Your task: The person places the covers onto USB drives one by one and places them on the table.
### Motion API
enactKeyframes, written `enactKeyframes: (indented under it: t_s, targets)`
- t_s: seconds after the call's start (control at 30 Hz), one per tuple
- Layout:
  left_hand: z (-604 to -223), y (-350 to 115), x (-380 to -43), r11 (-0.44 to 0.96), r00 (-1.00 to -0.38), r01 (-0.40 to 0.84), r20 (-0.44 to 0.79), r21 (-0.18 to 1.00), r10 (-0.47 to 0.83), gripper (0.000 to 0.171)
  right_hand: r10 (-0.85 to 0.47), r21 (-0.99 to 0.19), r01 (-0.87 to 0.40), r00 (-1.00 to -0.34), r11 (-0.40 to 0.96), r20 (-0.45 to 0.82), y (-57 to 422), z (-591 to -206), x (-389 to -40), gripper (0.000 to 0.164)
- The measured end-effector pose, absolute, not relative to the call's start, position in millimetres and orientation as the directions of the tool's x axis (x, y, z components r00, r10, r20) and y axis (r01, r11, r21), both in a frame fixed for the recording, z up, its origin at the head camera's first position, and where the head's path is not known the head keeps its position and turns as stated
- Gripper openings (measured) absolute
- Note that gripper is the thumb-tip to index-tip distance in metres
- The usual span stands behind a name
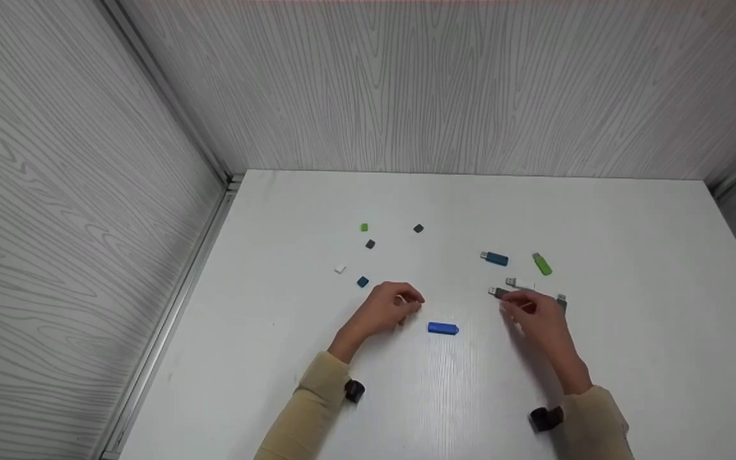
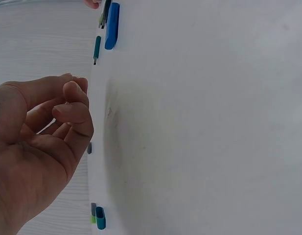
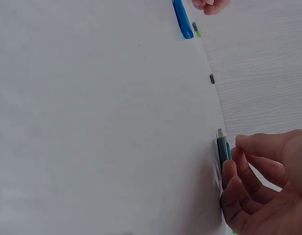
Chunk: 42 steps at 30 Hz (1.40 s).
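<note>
In the head view, my left hand (image 1: 388, 308), loosely curled, stays above the table between a small dark-blue cap (image 1: 363, 281) and a capped blue USB stick (image 1: 443, 328). Nothing shows between its fingers in the left wrist view. My right hand (image 1: 539, 318) hovers low at the right, fingertips right at the rear end of a dark grey USB stick (image 1: 497, 292) that lies with its metal plug bare. From the right wrist, that dark stick (image 3: 222, 151) appears just beneath the fingers, with thumb and fingertips apart. A white USB stick (image 1: 521, 283) lies just beyond.
Around the right hand lie a blue-teal USB stick (image 1: 496, 259), a green one (image 1: 542, 264) and another dark one (image 1: 561, 303). Loose caps sit at the left: green (image 1: 364, 227), white (image 1: 340, 269), grey (image 1: 370, 244) and dark (image 1: 418, 228). Panels wall the white table (image 1: 246, 255).
</note>
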<state>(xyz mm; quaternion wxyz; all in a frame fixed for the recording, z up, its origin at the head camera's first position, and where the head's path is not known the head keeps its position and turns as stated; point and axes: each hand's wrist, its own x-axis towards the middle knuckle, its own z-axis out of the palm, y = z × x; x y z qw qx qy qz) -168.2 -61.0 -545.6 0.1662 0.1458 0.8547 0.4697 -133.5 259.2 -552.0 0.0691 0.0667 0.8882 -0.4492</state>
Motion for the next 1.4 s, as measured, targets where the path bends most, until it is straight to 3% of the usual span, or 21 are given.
enactKeyframes:
  t_s: [0.3,0.83,1.4]
  targets:
    - [-547.2,-62.8,-167.2,0.512,-0.904,0.076,-0.158,0.855,0.397,0.017,0.123,-0.804,0.145,-0.988,0.577,-0.09,262.0,-554.9,-133.3,0.025]
    - [-546.7,-64.3,-167.4,0.515,-0.901,0.09,-0.151,0.853,0.408,0.016,0.153,-0.787,0.16,-0.985,0.596,-0.085,263.2,-555.8,-133.9,0.035]
    - [-544.1,-70.0,-173.3,0.518,-0.902,0.126,-0.12,0.846,0.416,0.019,0.146,-0.741,0.225,-0.974,0.633,-0.172,260.1,-554.6,-140.2,0.039]
